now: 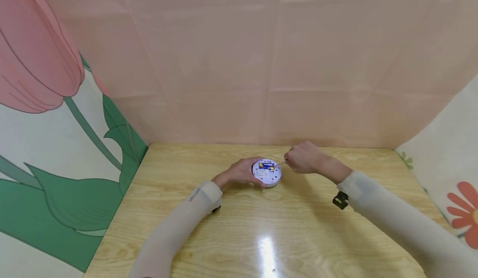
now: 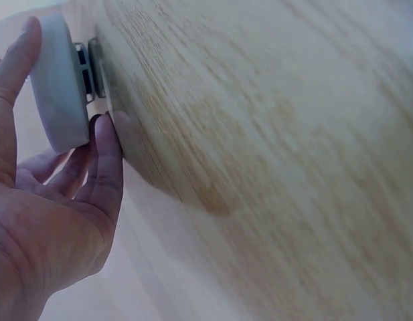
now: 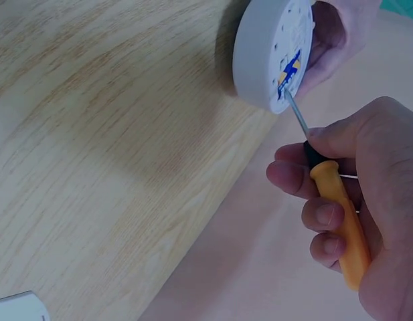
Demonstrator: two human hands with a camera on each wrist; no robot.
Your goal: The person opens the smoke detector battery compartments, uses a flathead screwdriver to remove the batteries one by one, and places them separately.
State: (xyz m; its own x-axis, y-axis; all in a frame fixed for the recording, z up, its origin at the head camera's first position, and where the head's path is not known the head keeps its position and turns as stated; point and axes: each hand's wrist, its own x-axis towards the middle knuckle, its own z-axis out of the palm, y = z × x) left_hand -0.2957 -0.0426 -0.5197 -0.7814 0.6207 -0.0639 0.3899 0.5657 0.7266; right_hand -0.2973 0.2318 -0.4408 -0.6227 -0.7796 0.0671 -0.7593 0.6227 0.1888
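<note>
A round white device (image 1: 267,172) is lying face-down near the far middle of the wooden surface (image 1: 261,228), its open back showing a blue-and-yellow battery (image 1: 266,166). The left hand (image 1: 239,172) is steadying the device from its left side, the grip curled around the rim with the fingers (image 2: 106,160) reaching under the edge where it meets the surface. The right hand (image 1: 304,157) is holding a screwdriver (image 3: 333,200) with a yellow-orange handle, the grip closed firmly around that handle. The thin metal shaft is angling down toward the battery compartment, with its tip touching the device just beside the battery. A small white object (image 3: 15,309) is lying on the surface well apart from the device.
</note>
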